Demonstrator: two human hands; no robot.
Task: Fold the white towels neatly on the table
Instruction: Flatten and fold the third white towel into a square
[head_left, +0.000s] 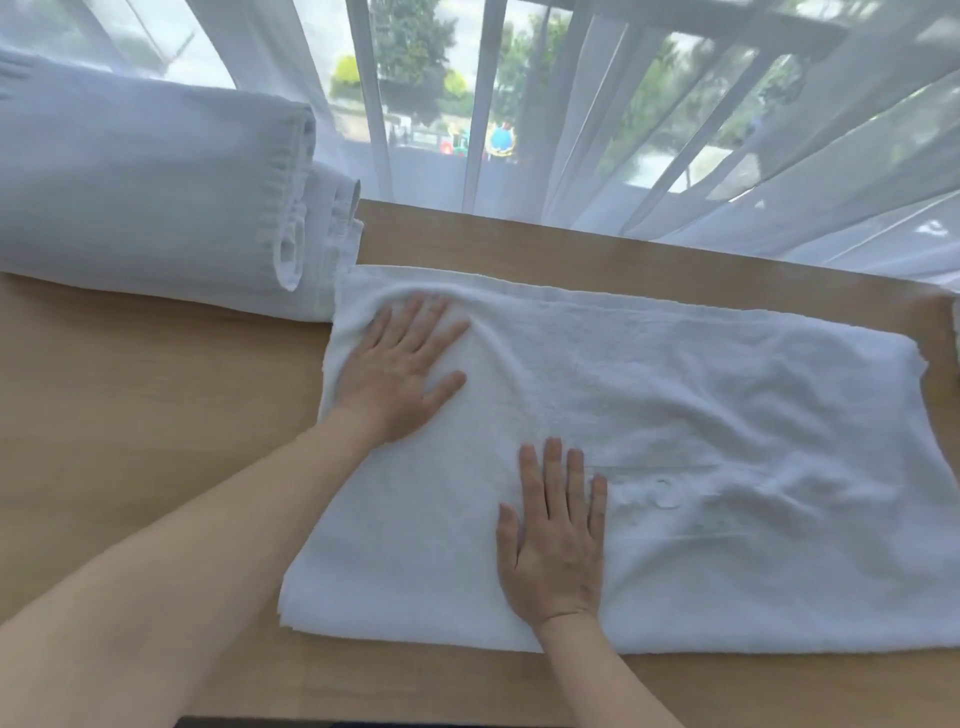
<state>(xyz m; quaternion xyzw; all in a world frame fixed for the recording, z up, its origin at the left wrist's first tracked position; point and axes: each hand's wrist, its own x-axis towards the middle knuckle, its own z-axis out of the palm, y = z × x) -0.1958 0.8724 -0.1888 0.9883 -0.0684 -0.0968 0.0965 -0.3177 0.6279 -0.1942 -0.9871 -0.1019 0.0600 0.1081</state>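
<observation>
Flat and spread, left hand and right hand, holding nothing, pressing the white terry towel under the fingers on the light wooden table. Beyond left fingertips, folded white towels stacked, apparently done. Probably one fold in, more left

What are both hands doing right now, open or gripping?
Left hand: open, flat on the white towel.
Right hand: open, flat on the same towel.

We see plain white towel, no pattern. Folded stack reads bluish-white in shade. Table light tan wood. Curtain sheer white, green trees showing through.
</observation>
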